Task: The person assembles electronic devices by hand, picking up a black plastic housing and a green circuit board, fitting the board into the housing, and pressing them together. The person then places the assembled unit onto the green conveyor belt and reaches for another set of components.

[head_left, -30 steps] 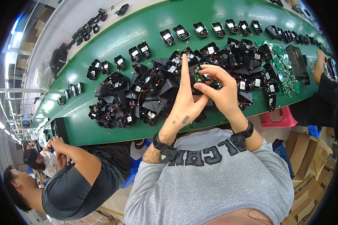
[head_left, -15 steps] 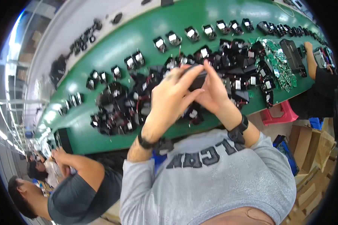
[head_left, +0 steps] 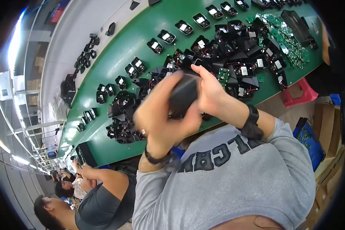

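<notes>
A black plastic housing is held up between my hands over the green table. My left hand, smeared by motion, wraps its fingers and thumb round the housing's left side. Against its right edge rests my right hand, thumb raised near the top and the other fingers partly hidden. Just beyond my right hand lies a small green circuit board. Beneath and around both hands spreads a heap of black housings with white labels and red wires, partly covered by my hands.
Open black housings stand in a row along the table's far side. Loose green circuit boards pile up at the right, beside a long black box. A pink stool stands by the near edge. A co-worker sits at the left.
My hands have come lower and slightly left with the housing, turning it so a broad dark face shows. The view has shifted, and the green board beside my right hand is now visible.
</notes>
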### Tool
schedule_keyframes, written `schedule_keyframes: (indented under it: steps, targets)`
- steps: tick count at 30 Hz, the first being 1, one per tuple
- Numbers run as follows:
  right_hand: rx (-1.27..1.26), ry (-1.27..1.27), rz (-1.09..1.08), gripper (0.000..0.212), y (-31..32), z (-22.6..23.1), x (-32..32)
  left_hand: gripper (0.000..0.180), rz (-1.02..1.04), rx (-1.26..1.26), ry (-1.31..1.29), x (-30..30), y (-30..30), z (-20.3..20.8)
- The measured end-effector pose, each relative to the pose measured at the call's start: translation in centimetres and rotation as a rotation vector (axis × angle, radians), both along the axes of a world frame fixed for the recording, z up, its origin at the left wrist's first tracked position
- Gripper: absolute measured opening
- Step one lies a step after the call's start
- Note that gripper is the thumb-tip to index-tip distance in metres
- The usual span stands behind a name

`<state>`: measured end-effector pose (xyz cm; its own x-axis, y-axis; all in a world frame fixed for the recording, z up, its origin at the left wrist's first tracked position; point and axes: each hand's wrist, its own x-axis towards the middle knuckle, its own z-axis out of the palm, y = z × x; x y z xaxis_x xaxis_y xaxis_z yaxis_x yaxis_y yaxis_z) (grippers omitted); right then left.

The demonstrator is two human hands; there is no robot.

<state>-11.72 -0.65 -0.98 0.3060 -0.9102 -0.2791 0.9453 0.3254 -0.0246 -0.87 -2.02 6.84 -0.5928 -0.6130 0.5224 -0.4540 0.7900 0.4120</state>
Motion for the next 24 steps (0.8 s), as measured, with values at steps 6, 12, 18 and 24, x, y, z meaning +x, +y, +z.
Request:
schedule_keyframes:
  steps: [6, 12, 18, 24]
  targets:
    - [0.017, -0.019, -0.019, 0.052, 0.8, 1.2, 0.6, 0.043, 0.138, 0.241, -0.065, 1.3, 1.5, 0.1]
    - [-0.085, -0.013, 0.051, 0.053, 1.5, 0.2, -0.2, 0.046, 0.212, 0.475, -0.484, 0.2, 2.0, 0.1]
    - [-0.01, 0.037, 0.018, 0.052, 2.2, 2.9, 1.2, 0.049, 0.142, 0.277, -0.146, 2.0, 2.5, -2.0]
    - [-0.049, -0.081, 0.023, 0.045, 2.1, 1.7, -0.7, 0.068, 0.14, 0.273, 0.746, 6.2, 2.4, 0.9]
